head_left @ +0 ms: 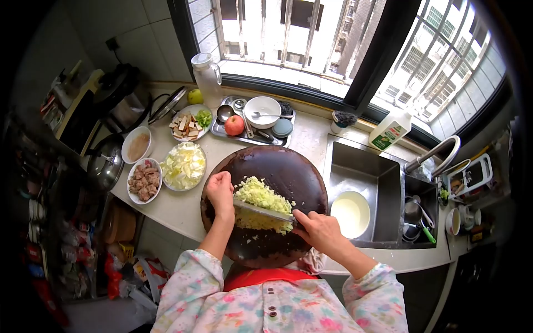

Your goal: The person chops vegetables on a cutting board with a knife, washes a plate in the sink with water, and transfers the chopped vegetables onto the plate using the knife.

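A large round dark board lies on the counter in front of me. Finely chopped pale green vegetable is heaped at its middle. Through the heap runs the blade of a cleaver, its flat side catching the light. My right hand is closed around the cleaver's handle at the blade's right end. My left hand is at the left end of the blade, fingers curled together; what they pinch, if anything, is hidden.
Left of the board are a plate of cut cabbage, a bowl of meat and a plate of sliced pieces. Behind it stands a metal tray with an apple. A sink with a bowl is at right.
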`<state>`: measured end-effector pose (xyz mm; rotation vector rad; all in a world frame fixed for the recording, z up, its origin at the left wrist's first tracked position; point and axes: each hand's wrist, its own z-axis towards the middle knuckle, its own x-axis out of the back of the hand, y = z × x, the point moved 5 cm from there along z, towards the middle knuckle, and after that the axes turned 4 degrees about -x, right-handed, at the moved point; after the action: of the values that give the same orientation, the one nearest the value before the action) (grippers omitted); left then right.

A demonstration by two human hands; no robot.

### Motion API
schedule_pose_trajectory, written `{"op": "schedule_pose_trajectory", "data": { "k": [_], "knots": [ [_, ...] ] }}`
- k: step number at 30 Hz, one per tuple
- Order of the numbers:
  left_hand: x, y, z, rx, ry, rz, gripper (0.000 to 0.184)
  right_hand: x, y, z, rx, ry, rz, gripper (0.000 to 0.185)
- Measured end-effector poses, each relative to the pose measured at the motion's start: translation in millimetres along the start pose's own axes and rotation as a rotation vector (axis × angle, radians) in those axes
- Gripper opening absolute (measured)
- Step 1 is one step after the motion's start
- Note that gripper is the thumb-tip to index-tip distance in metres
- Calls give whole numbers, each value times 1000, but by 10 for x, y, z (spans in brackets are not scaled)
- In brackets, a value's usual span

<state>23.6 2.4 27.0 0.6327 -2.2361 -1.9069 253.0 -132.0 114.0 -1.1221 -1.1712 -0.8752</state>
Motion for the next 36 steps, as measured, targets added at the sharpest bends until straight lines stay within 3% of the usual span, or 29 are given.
{"op": "schedule_pose_trajectory", "data": {
  "k": [4,9,12,18,20,25,29,32,36],
  "knots": [
    [-41,-34,-33,-158,10,46,10,-297,172,-3,-9,55,83,27],
    [92,284,-49,-24,37,-87,9,202,37,7,63,-6,204,44],
    [225,169,-28,39,33,-82,9,319,-89,-11,100,-78,102,43],
    [189,-46,-172,-212,78,79,10,-347,251,-82,102,47,86,35],
    [136,52,-139,-119,-6,14,11,-279,285,6,97,50,141,33],
    [351,325,-310,12,81,-21,9,220,46,54,102,0,32,32],
    [571,-134,-266,2,181,-11,10,23,50,104,139,1,12,31],
    [398,-2,-424,-113,155,86,11,-270,255,76,129,15,46,31],
    [304,165,-306,-74,110,65,11,-207,285,125,114,30,65,31]
  ]
}}
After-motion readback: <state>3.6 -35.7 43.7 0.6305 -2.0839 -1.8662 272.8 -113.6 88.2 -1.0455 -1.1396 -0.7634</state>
